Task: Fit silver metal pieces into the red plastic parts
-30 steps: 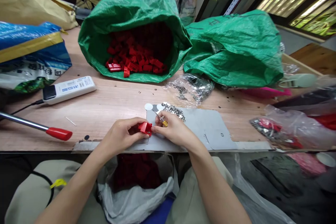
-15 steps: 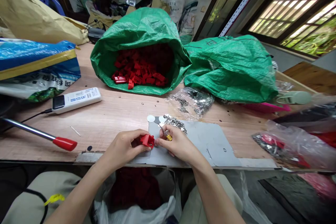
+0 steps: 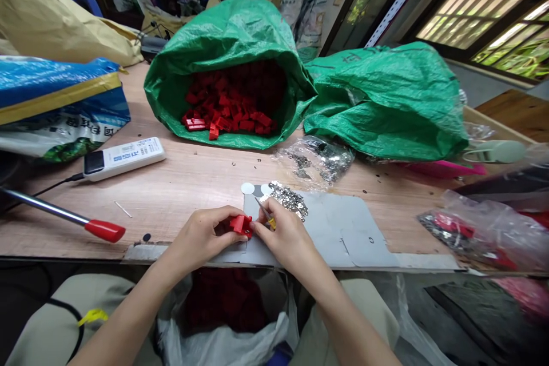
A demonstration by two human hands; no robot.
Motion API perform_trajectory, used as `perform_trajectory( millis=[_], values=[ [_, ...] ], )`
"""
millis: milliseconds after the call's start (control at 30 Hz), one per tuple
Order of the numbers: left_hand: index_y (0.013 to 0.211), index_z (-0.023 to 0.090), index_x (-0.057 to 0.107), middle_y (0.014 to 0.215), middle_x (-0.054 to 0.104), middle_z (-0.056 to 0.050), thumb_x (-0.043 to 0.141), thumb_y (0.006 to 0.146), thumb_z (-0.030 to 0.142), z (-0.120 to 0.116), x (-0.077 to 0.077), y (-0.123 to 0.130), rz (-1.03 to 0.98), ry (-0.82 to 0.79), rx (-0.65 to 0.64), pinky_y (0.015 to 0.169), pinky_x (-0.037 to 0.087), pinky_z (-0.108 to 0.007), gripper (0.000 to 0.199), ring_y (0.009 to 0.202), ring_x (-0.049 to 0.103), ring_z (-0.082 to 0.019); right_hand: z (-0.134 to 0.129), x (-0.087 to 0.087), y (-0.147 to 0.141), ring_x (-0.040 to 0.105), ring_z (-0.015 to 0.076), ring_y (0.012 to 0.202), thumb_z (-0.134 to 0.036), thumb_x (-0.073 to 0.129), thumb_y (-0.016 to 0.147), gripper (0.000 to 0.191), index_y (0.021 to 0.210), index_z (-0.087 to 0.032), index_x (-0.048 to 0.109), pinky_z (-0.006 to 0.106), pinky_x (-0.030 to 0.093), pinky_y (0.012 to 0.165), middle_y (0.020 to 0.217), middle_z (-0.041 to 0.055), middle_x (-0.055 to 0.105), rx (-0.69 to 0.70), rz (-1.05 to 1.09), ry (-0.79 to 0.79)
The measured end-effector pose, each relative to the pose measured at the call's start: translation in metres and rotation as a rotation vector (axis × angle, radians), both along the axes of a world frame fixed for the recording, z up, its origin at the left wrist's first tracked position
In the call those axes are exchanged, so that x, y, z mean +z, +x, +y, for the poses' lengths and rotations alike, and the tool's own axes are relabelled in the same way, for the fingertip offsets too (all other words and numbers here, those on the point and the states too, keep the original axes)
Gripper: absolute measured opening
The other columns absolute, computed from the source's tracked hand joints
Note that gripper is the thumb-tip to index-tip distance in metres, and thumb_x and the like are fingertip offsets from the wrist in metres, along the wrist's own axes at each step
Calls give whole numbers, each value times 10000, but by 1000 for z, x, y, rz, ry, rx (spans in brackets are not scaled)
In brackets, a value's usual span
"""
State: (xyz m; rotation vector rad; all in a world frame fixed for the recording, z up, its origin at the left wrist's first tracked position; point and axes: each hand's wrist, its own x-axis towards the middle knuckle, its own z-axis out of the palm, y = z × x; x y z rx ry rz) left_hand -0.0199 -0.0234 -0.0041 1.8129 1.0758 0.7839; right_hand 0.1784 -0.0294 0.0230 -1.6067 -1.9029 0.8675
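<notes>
Between the thumb and fingers of my left hand [image 3: 205,237] is a small red plastic part [image 3: 241,225], held just over the grey mat [image 3: 330,223]. My right hand [image 3: 281,233] is closed on a small screwdriver [image 3: 269,218] with a yellow handle, its thin metal shaft pointing up and to the left. The right fingertips touch the right side of the red part; whether they pinch a small piece there is hidden. Just behind the right hand lies a pile of small shiny metal pieces [image 3: 288,199]. Two white discs [image 3: 247,188] are beside it.
A green sack [image 3: 231,28] full of red parts [image 3: 227,108] lies open behind the mat, beside a second green sack [image 3: 386,108]. A clear bag [image 3: 319,160] holds metal pieces. At left are a white power bank [image 3: 124,158] and a red-handled lever [image 3: 105,230].
My right fingertips have moved in against the red part, and the screwdriver has tilted a little more upright. The left hand keeps its hold. The camera view has shifted slightly.
</notes>
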Motion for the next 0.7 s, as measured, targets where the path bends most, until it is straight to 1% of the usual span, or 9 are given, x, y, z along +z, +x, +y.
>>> perform_trajectory(
  millis=[100, 200, 233, 300, 367, 433, 567, 633, 700],
  values=[
    [986, 214, 709, 842, 719, 31, 716, 832, 293, 0, 0, 0, 24, 22, 17, 671, 453, -202, 173, 752, 620, -130, 1, -2, 5, 527, 162, 660, -241, 601, 847, 182, 764, -237, 438, 277, 379, 612, 739, -30, 578, 12, 64, -24],
    [980, 214, 711, 831, 717, 30, 706, 834, 290, -1, 0, 0, 42, 43, 23, 656, 451, -201, 165, 728, 610, -128, 1, -4, 13, 505, 135, 559, -284, 600, 860, 165, 804, -246, 450, 252, 365, 487, 792, -32, 608, -2, 160, -109],
    [977, 214, 711, 830, 716, 29, 702, 836, 285, -1, 0, 0, 44, 47, 22, 656, 451, -199, 158, 726, 609, -127, 2, -5, 15, 504, 130, 543, -281, 608, 853, 169, 812, -247, 448, 247, 360, 467, 815, -31, 626, -5, 174, -123],
    [978, 216, 710, 837, 718, 30, 702, 836, 279, -1, 0, 0, 45, 53, 21, 657, 453, -196, 156, 726, 608, -124, 2, -6, 16, 544, 140, 592, -249, 623, 838, 176, 814, -246, 448, 250, 394, 513, 840, -26, 661, 8, 164, -100],
    [982, 218, 712, 842, 720, 33, 712, 830, 274, -1, 1, 0, 49, 56, 23, 662, 457, -195, 162, 729, 613, -122, 2, -7, 14, 587, 161, 706, -210, 639, 818, 176, 810, -239, 466, 268, 428, 634, 839, -23, 677, 36, 135, -42],
    [987, 223, 713, 845, 723, 37, 727, 819, 265, -1, 2, 0, 49, 65, 25, 677, 464, -197, 174, 736, 624, -123, 1, -6, 12, 593, 170, 775, -198, 658, 801, 169, 816, -232, 493, 276, 421, 704, 844, -24, 677, 45, 119, -10],
    [996, 225, 710, 903, 730, 11, 729, 816, 230, -3, 0, 0, 20, 121, 17, 758, 492, -223, 181, 822, 660, -149, -3, 0, 8, 523, 135, 686, -163, 639, 782, 168, 863, -230, 507, 248, 373, 643, 890, -32, 642, 101, 91, -20],
    [971, 222, 716, 935, 700, -13, 730, 815, 234, -4, -4, 1, -2, 160, 31, 730, 502, -230, 157, 815, 651, -152, -6, 3, 6, 493, 128, 670, -122, 609, 763, 196, 872, -231, 489, 237, 347, 621, 873, -38, 602, 173, 72, 4],
    [938, 225, 724, 943, 636, -21, 744, 804, 256, -2, -7, 2, -17, 175, 56, 658, 501, -227, 139, 755, 620, -136, -9, 4, 4, 482, 133, 681, -114, 604, 755, 212, 869, -232, 471, 233, 327, 611, 827, -45, 558, 226, 49, 38]
  ],
)
